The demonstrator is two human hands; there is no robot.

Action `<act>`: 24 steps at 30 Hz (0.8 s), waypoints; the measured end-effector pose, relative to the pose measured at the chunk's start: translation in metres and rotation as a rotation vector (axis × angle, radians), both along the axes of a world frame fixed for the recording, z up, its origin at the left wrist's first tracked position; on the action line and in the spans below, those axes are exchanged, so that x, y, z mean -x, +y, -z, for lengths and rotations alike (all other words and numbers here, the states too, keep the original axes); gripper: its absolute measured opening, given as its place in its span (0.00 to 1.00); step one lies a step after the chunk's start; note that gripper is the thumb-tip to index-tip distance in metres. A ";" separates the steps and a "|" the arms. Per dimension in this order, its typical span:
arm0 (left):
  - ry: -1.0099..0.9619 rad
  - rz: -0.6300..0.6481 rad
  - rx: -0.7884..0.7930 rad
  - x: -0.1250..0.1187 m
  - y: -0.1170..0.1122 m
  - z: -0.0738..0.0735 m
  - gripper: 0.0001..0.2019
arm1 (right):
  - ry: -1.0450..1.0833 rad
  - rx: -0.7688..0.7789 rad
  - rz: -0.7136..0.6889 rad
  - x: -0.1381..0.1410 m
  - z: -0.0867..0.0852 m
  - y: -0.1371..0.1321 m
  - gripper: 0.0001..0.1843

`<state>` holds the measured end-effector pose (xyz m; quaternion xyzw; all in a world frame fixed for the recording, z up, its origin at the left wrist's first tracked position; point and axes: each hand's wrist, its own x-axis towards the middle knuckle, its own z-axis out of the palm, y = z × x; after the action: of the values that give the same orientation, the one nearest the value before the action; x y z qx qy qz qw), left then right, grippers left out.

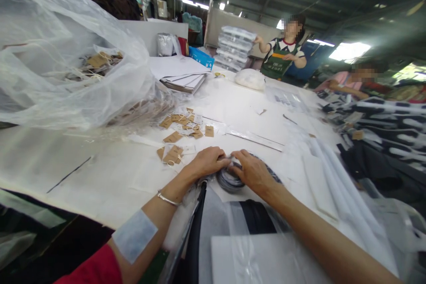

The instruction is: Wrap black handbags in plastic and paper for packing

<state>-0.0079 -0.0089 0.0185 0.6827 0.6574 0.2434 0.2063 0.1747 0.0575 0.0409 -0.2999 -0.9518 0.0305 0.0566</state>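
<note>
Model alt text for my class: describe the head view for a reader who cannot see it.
A person's left hand and right hand meet at a dark round roll on a white table. Brown tags lie scattered nearby; a large translucent bag fills the picture's left. Across the table, a co-worker stands by stacked packages.

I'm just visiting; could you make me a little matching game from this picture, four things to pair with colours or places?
Things:
1. Coiled roll
2. Cardboard tags
3. Bracelet
4. Box

Colours or places:
A. Bright blue
B. Around the left wrist
C. At the fingers of the left hand and right hand
D. Brown, scattered on the table

Pairs: 1-C, 2-D, 3-B, 4-A
</note>
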 end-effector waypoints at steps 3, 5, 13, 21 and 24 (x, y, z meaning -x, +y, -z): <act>0.129 -0.027 -0.045 -0.006 -0.004 0.003 0.17 | 0.050 -0.008 -0.009 0.003 0.001 0.003 0.28; 0.204 -0.048 -0.042 -0.010 -0.006 0.003 0.15 | 0.003 0.023 -0.042 0.005 -0.002 0.005 0.26; 0.289 -0.101 0.019 -0.022 -0.007 -0.002 0.09 | -0.191 0.001 0.085 0.020 -0.016 -0.009 0.10; 0.342 -0.149 0.047 -0.028 -0.002 -0.002 0.09 | -0.158 0.001 0.102 0.022 -0.015 -0.008 0.13; 0.303 -0.106 0.026 -0.019 -0.002 0.003 0.09 | -0.163 0.001 0.122 0.017 -0.020 -0.016 0.15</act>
<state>0.0116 -0.0109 0.0158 0.6732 0.7191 0.1398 0.1006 0.1578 0.0411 0.0611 -0.3587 -0.9332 0.0030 -0.0197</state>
